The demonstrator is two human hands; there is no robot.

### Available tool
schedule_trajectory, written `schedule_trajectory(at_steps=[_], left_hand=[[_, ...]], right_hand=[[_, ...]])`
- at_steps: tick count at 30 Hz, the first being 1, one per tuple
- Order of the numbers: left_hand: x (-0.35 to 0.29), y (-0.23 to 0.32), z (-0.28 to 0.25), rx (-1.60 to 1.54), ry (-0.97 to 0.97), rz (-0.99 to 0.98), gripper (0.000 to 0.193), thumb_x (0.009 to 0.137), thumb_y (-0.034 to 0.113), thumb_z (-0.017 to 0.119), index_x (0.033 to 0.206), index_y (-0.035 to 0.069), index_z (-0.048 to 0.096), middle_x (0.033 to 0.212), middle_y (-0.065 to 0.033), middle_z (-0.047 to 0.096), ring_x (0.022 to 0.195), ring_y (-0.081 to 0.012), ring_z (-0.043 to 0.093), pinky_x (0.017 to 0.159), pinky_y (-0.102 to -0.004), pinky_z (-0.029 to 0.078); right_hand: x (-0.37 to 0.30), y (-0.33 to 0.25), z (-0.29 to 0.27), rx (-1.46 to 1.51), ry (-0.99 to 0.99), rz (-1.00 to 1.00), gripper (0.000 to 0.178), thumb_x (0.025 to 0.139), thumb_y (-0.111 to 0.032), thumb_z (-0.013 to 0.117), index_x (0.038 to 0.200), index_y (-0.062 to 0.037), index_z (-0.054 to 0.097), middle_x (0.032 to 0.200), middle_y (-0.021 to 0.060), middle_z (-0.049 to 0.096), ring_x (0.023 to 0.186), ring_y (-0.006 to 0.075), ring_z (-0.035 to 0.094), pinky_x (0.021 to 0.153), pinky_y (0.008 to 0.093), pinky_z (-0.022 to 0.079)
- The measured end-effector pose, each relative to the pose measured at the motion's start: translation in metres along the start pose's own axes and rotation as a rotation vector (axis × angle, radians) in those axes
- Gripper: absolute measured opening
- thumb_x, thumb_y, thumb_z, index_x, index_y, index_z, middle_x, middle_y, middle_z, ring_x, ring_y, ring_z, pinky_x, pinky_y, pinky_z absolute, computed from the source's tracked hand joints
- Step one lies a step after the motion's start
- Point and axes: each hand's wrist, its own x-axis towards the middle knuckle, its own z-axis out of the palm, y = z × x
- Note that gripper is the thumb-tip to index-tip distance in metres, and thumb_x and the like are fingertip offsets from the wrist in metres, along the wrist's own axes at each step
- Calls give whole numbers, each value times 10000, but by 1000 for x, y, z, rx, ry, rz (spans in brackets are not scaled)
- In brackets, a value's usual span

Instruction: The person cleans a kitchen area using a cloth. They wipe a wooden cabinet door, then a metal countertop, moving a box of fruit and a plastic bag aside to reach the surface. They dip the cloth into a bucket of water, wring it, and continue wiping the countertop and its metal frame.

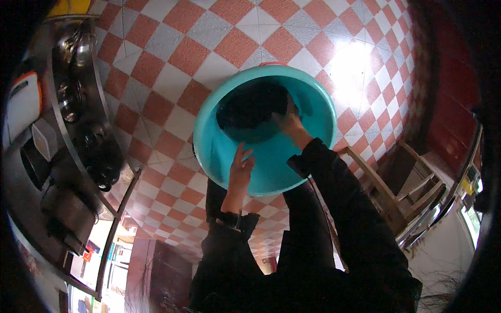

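A large turquoise basin (209,161) is in front of me, close to my legs. In its far part lies a black mass (249,107) with an uneven edge; whether it is cloth or something else I cannot make out. My right hand (291,124) reaches into the basin at the right edge of this mass. Its thumb and fingers look spread around that edge, but they are blurred and partly lost in the dark. Over the basin's near left side is my left hand (241,169), open, fingers stretched toward the mass and nothing held.
Red and white checkered tiles (172,88) cover the floor. To the left runs a dark metal rack (107,201) with pans, metal utensils and a white cutting board (25,107). A wooden stool-like frame (383,193) stands close by my right arm.
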Motion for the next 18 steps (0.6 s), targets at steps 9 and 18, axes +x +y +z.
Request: schedule_trajectory(at_steps=[9, 18], left_hand=[[4, -8, 0, -92, -99, -40, 741, 940, 344, 614, 1543, 157, 227, 1454, -162, 421, 1267, -275, 499, 1026, -405, 431], [28, -20, 7, -441, 143, -185, 796, 929, 524, 577, 1552, 243, 168, 1475, -125, 400, 1250, -279, 498, 1000, -419, 438]], right_hand=[[76, 59, 42, -26, 10, -94, 830, 868, -294, 695, 1526, -82, 236, 1444, 223, 440, 1318, 371, 440, 1104, 460, 351], [8, 28, 58, 84, -630, -542, 525, 770, -204, 771, 1257, -97, 604, 1320, 201, 532, 1222, 348, 526, 1013, 415, 446]])
